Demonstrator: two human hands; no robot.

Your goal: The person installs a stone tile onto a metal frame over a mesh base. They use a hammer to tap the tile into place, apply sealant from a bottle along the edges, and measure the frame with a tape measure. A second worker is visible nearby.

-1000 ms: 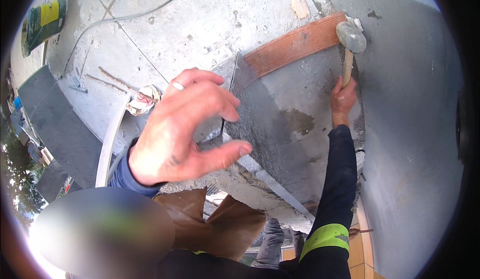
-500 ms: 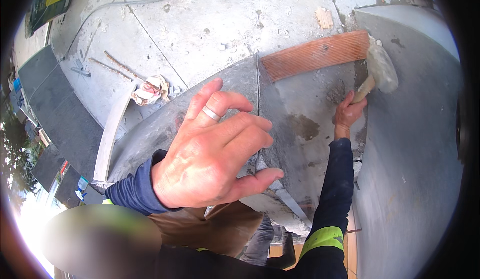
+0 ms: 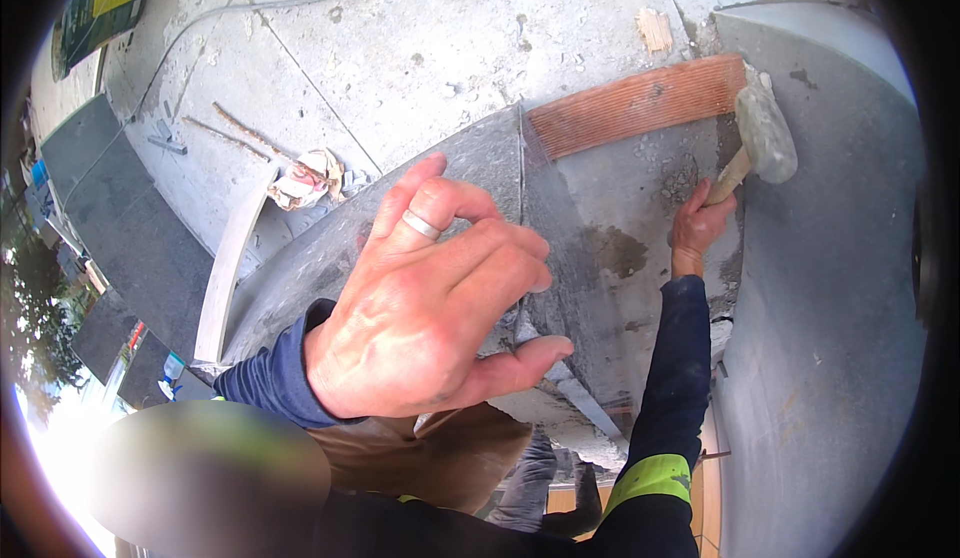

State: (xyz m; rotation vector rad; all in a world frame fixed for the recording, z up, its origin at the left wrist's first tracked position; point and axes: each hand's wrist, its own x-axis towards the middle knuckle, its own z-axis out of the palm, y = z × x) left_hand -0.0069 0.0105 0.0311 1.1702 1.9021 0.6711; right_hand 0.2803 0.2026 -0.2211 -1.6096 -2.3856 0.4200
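My left hand [image 3: 435, 298] is raised close to the camera, fingers spread and slightly curled, a ring on one finger, holding nothing; it hovers over the edge of a grey stone slab [image 3: 610, 258]. My right hand [image 3: 697, 228] grips the wooden handle of a rubber mallet [image 3: 765, 138], whose pale grey head is at the slab's far right corner, next to a ribbed terracotta brick [image 3: 635, 106] lying along the slab's far edge. The slab's surface carries a dark damp patch and bits of mortar.
A second grey slab [image 3: 830, 288] stands to the right. Beyond lies a rough concrete floor [image 3: 420, 38] with a cable, rebar pieces, crumpled paper [image 3: 305, 178], a green-yellow bag [image 3: 100, 3] and dark tiles [image 3: 110, 218] at left. A pale curved strip [image 3: 230, 258] leans by the slab.
My left hand has come closer to the camera and moved right over the slab edge. The mallet in my right hand has swung rightward and tilted beside the brick's end.
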